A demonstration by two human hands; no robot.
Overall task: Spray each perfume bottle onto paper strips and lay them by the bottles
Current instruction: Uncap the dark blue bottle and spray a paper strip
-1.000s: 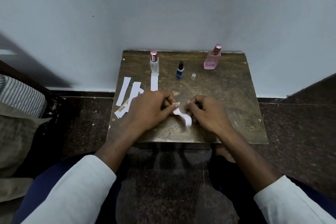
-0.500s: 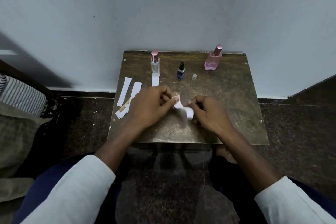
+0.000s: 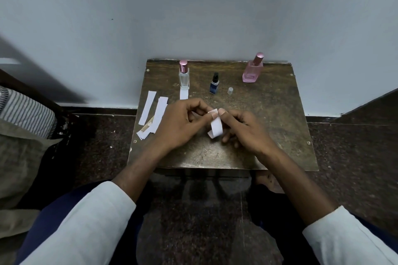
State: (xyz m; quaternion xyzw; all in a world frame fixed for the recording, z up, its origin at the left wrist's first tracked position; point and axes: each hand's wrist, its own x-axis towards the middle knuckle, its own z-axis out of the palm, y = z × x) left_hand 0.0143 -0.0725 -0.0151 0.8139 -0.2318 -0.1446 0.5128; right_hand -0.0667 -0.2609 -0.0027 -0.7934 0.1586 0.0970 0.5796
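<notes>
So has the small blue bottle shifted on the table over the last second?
No. The small blue bottle stands where it did, between the clear bottle and the small clear cap, same spacing to both.

Premises: an indoor room, apparently domestic; the exact type cannot be confirmed. Evidence: a plain painted wall (image 3: 193,17) with scuff marks, meeting a dark speckled stone floor (image 3: 344,146) along a dark skirting. A small, worn, stained table (image 3: 269,135) stands against the wall. Striped and plain fabric (image 3: 23,114) lies at the left edge. No shop, laboratory or office fittings observed.
</notes>
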